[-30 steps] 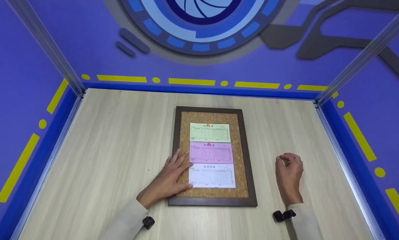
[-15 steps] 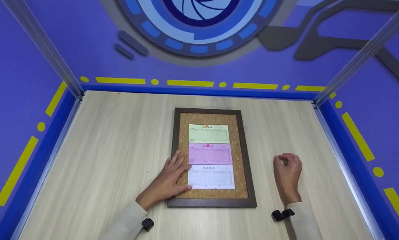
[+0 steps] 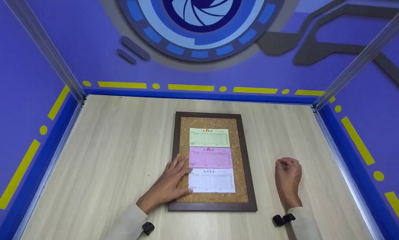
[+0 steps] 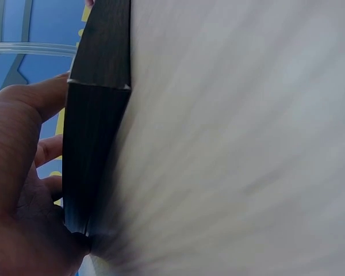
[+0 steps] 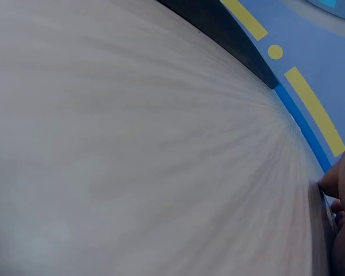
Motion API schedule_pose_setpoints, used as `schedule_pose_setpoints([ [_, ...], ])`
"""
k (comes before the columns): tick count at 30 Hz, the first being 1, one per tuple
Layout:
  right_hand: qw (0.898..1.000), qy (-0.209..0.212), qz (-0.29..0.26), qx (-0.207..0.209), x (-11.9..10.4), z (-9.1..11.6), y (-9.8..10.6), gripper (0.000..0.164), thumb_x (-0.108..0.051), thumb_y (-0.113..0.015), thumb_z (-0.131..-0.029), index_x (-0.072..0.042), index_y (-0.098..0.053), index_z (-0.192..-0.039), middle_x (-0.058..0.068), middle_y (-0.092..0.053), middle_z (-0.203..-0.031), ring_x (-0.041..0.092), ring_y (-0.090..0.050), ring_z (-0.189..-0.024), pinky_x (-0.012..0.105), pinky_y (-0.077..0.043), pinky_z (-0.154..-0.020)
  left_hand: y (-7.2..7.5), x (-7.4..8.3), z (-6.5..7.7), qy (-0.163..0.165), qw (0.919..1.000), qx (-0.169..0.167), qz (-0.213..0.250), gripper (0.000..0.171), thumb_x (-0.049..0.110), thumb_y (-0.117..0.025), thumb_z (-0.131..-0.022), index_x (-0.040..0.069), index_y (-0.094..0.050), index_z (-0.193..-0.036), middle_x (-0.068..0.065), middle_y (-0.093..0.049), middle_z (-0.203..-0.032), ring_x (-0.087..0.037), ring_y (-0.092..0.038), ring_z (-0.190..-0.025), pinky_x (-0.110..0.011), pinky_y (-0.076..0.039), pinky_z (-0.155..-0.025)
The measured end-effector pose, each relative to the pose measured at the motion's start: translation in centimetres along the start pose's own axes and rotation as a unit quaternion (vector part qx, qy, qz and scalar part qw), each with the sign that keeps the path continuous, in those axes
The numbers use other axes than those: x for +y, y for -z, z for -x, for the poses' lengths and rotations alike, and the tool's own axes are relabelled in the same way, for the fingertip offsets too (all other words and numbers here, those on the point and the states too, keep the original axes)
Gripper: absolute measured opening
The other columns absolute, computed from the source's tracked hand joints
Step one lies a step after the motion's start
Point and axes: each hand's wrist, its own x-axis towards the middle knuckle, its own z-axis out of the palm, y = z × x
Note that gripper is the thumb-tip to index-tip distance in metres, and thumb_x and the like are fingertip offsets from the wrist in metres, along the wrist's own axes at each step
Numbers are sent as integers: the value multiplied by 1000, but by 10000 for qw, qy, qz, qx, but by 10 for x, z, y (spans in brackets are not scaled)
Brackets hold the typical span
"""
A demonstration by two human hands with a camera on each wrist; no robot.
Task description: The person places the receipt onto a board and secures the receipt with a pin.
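A cork board (image 3: 213, 198) in a dark brown frame (image 3: 248, 160) lies on the table. My left hand (image 3: 168, 183) rests over its left side with fingers spread on the cork, index finger and thumb at the left edge of a white printed slip (image 3: 211, 181). Above that slip lie a pink slip (image 3: 209, 160) with a red pin (image 3: 208, 149) and a green slip (image 3: 209, 140) with an orange pin (image 3: 207, 129). Right of the board, my right hand (image 3: 288, 180) rests on the table, fingers loosely curled; nothing shows between them.
The pale wood table (image 3: 119, 140) is bordered by blue-purple panels (image 3: 86, 50) behind and at both sides. Metal posts (image 3: 49, 53) stand at the rear corners. A dark wrist camera (image 3: 148, 228) sits on the left wrist, another camera (image 3: 283, 219) on the right.
The head view has shifted slightly, so the whole scene sits a little lower. Both hands, the board and the slips keep their places relative to each other.
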Motion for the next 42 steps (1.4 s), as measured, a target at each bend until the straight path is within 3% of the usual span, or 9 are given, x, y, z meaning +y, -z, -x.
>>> schedule_pose_setpoints([
  [12, 9999, 79, -116, 15, 0, 3, 1, 7, 2, -72, -102, 6, -76, -105, 17, -65, -115, 26, -58, -108, 34, -43, -89, -3, -4, -2, -131, 9999, 86, 69, 77, 45, -85, -92, 12, -60, -157, -15, -26, -181, -47, -7, -169, -74, -14, -129],
  [35, 9998, 166, -74, 44, 2, 7, 2, 6, 3, -69, -103, 5, -73, -107, 18, -66, -116, 27, -57, -108, 39, -41, -92, -2, -5, -4, 7, 9998, 41, 201, 77, 45, -87, -91, 16, -60, -157, -12, -27, -181, -43, -7, -170, -73, -12, -130],
  [42, 10000, 18, -66, -57, 0, 5, 4, 8, 0, -66, -106, 3, -70, -112, 16, -64, -116, 24, -57, -106, 37, -42, -91, -4, -5, -3, 3, 9998, 62, 188, 77, 43, -88, -91, 16, -60, -158, -11, -26, -182, -43, -7, -170, -74, -12, -130],
])
